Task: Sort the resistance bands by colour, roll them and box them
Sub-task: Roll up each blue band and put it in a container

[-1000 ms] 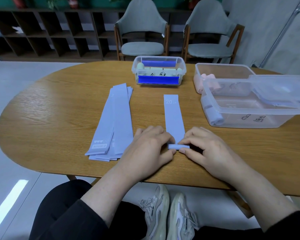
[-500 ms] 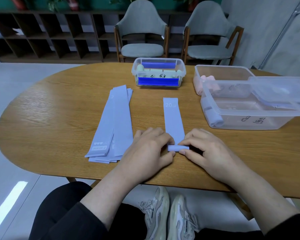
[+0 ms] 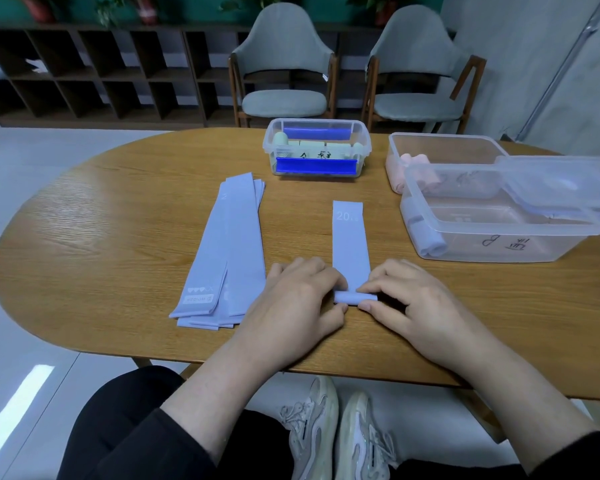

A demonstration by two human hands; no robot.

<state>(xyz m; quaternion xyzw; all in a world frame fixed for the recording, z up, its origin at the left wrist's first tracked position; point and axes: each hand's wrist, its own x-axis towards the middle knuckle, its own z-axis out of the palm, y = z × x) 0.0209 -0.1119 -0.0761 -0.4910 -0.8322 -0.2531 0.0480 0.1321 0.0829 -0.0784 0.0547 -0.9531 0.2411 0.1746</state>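
A pale lilac resistance band lies flat on the wooden table, its near end wound into a small roll. My left hand pinches the roll's left end. My right hand pinches its right end. A stack of flat lilac bands lies to the left. On the right, a clear box holds one rolled lilac band.
A small clear box with blue lid handles and pale green rolls stands at the back centre. Behind the lilac box is another clear box with pink rolls; a clear lid rests across both. Two chairs stand beyond the table.
The roll has grown slightly as both hands turn it forward along the band. The flat part of the band is a little shorter.
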